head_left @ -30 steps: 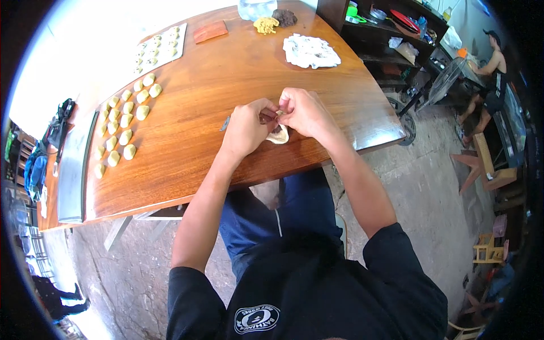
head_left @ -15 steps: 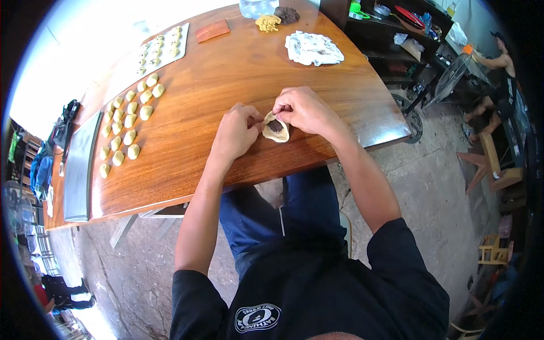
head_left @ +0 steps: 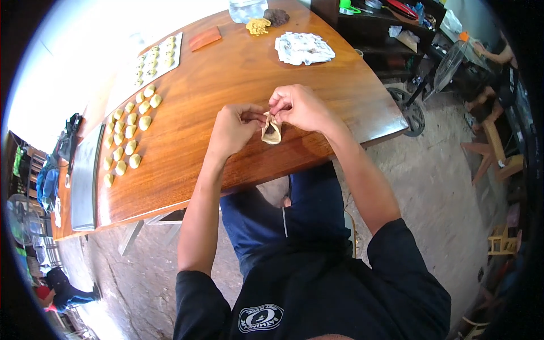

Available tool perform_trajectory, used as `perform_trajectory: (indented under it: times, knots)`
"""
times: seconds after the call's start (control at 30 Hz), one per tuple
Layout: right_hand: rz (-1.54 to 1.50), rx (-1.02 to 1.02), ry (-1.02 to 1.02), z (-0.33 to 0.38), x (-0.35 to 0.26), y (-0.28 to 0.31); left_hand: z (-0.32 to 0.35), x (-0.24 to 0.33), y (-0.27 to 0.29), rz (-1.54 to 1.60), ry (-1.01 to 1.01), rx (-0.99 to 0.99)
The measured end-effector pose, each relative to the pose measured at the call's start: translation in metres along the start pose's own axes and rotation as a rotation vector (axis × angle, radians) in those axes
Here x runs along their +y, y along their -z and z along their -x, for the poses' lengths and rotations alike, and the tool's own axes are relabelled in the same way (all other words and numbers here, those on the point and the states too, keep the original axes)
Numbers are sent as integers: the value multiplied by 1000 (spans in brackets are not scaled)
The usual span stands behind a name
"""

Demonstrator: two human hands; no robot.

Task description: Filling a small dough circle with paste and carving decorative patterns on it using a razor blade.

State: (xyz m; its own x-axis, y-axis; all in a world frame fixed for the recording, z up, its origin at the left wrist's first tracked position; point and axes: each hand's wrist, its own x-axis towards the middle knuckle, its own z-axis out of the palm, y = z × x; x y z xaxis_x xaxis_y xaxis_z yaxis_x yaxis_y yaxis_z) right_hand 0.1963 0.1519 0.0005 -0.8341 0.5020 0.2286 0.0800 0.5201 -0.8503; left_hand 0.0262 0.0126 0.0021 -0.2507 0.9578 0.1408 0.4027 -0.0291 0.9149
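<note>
Dough piece (head_left: 271, 131), thin, soft and easily torn, hangs just above the worktop (head_left: 238, 73) edge, pinched at its top rim between left hand (head_left: 235, 129) and right hand (head_left: 300, 107), best held gently by that rim.

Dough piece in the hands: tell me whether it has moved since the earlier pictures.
Yes. The dough piece, pinched by the left hand and right hand, has lifted off the wooden table.

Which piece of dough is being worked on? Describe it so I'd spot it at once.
Find the wooden table, then the two hands at its near edge. Pinched between the left hand and right hand hangs the dough piece. Unlike the finished pieces in rows at left, it is held up, open like a pocket.
</note>
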Motion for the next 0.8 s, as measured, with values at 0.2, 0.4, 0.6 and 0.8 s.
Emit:
perform_trajectory:
  times: [0.2,0.4,0.6,0.8]
  knots:
    - [92,3,4,7,-16,0,0,15,-11,-147,15,104]
    - [347,-31,84,-1,-18,-5,2,-17,-6,151,-13,137]
    - [278,133,186,4,-18,-14,15,40,3,0,-225,5]
    - [229,67,141,17,-8,7,-52,126,54,-474,-397,-279]
